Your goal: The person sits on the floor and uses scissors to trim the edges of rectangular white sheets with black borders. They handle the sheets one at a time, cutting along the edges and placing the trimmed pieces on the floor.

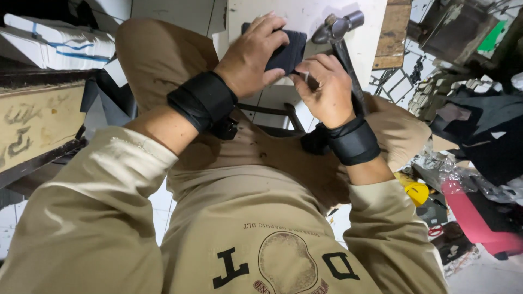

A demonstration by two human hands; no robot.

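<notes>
Left hand (251,57) clamped over dark leather piece (289,51), pressing flat on white work surface (305,16) to stop slipping; right hand (322,90) pinching piece's near edge, fingers curled, hammer (339,32) handle trapped under palm, ready for striking; black wrist straps (202,100) bracing wrists

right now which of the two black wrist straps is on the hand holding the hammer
The right wrist strap. Its right hand grips the hammer handle, while the left wrist strap sits behind the left hand, which presses on the dark blue piece.
</notes>
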